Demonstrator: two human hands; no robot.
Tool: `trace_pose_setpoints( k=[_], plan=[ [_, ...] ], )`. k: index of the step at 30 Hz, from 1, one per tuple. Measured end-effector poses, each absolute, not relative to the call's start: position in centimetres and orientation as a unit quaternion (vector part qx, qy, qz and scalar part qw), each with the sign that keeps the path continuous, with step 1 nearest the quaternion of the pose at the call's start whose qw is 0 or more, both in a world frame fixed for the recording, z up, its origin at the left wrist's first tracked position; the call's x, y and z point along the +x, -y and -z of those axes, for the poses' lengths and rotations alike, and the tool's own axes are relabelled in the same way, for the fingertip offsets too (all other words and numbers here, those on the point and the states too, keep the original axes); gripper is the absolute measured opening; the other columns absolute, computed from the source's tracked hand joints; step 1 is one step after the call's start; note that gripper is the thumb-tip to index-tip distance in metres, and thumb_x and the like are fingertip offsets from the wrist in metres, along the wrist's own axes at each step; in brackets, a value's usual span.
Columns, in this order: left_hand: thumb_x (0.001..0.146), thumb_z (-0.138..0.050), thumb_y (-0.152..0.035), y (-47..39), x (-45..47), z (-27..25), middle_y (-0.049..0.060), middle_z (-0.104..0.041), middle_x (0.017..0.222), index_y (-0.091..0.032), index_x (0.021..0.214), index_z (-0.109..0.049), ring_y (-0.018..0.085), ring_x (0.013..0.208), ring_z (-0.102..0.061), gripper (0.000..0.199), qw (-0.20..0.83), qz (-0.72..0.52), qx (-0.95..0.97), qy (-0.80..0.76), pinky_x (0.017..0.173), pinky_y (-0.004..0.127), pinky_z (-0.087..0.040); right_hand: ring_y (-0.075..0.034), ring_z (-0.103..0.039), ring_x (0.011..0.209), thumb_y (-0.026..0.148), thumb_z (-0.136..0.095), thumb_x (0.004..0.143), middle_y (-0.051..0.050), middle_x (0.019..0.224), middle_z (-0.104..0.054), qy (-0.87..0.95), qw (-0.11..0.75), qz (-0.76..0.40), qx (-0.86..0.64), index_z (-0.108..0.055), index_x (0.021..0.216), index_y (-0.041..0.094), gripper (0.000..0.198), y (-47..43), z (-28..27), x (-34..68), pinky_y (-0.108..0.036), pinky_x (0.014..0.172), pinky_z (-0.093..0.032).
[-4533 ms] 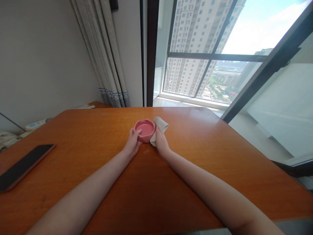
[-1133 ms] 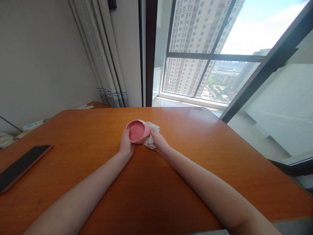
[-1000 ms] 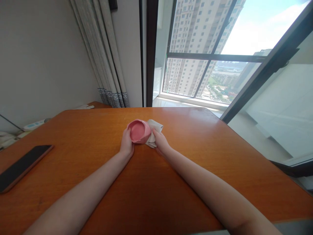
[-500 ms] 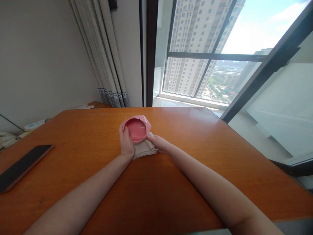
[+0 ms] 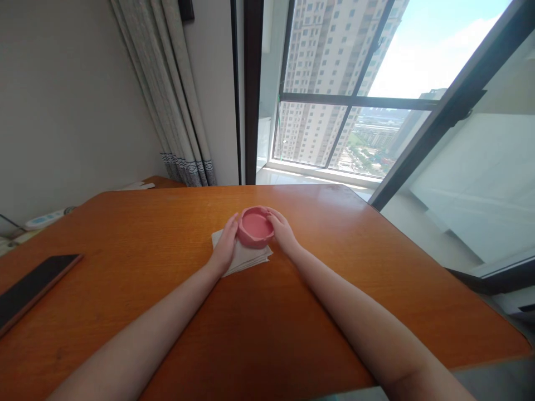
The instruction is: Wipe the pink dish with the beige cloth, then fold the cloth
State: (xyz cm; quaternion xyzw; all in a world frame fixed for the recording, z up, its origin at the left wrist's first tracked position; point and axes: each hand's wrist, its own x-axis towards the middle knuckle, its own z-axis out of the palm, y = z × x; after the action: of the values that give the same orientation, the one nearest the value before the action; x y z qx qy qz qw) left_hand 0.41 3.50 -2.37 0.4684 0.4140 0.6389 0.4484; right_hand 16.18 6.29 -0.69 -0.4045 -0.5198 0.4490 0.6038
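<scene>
A pink faceted bowl [image 5: 256, 224], round inside, is between my two hands above a folded whitish cloth [image 5: 246, 258]. Its opening faces up and toward me. My left hand [image 5: 225, 242] lies along the bowl's left side, fingers pointing away from me. On the right side, my right hand [image 5: 284, 229] grips the wall with the thumb at the rim and the fingers mostly hidden behind. The cloth lies flat in layers on the table, its left corner showing past my left hand. Whether the bowl's base touches the cloth I cannot tell.
The brown wooden table [image 5: 175, 334] spreads around my arms. A dark flat phone-like slab [image 5: 35, 289] lies at the left. A white power strip [image 5: 45, 219] sits beyond the left edge. Behind stand a grey curtain [image 5: 167, 100] and a dark-framed window [image 5: 313, 100].
The bowl has moved right and tilted more level. My right hand has shifted from the cloth at the bowl's lower right up to its right rim. More of the cloth shows at left.
</scene>
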Motion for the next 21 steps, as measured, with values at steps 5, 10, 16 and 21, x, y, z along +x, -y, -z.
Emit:
trace_pose_setpoints(
  k=[5,10,16,21],
  plan=[
    [0.073,-0.065,-0.037,-2.0,0.1,1.5,0.010,-0.059,0.121,-0.023,0.112,-0.060,0.024,0.110,-0.056,0.042,0.428,-0.424,0.695,-0.392,0.100,0.041,-0.038,-0.019,-0.060,0.098,0.033,-0.048,0.073,-0.007,0.105,-0.067,0.395,0.713,-0.318,-0.485,-0.065,0.103,0.015,0.039,-9.7,1.3,22.8,-0.033,0.090,-0.045],
    [0.068,-0.070,-0.036,-0.9,0.2,0.7,0.008,-0.061,0.121,-0.026,0.106,-0.064,0.026,0.120,-0.049,0.039,0.281,-0.260,0.879,-0.282,0.108,0.044,-0.027,-0.020,-0.059,0.104,0.027,-0.042,0.074,-0.013,0.112,-0.065,0.288,0.723,-0.130,-0.614,-0.063,0.109,0.009,0.045,-10.8,2.2,30.1,-0.033,0.092,-0.044],
    [0.078,-0.059,-0.030,-1.2,0.2,1.0,0.008,-0.061,0.120,-0.023,0.107,-0.062,0.023,0.119,-0.049,0.031,0.257,-0.252,0.882,-0.304,0.105,0.040,-0.032,-0.022,-0.060,0.102,0.027,-0.041,0.075,-0.012,0.108,-0.067,0.283,0.681,-0.055,-0.673,-0.064,0.107,0.009,0.043,-10.6,2.8,34.1,-0.033,0.093,-0.043],
    [0.078,-0.058,-0.028,-0.9,0.3,0.8,0.008,-0.063,0.116,-0.023,0.105,-0.063,0.023,0.118,-0.050,0.029,0.271,-0.273,0.873,-0.300,0.105,0.040,-0.032,-0.023,-0.061,0.089,0.027,-0.041,0.075,-0.009,0.091,-0.069,0.283,0.648,-0.059,-0.705,-0.066,0.089,0.013,0.032,-10.7,2.9,34.6,-0.035,0.085,-0.045]
  ],
)
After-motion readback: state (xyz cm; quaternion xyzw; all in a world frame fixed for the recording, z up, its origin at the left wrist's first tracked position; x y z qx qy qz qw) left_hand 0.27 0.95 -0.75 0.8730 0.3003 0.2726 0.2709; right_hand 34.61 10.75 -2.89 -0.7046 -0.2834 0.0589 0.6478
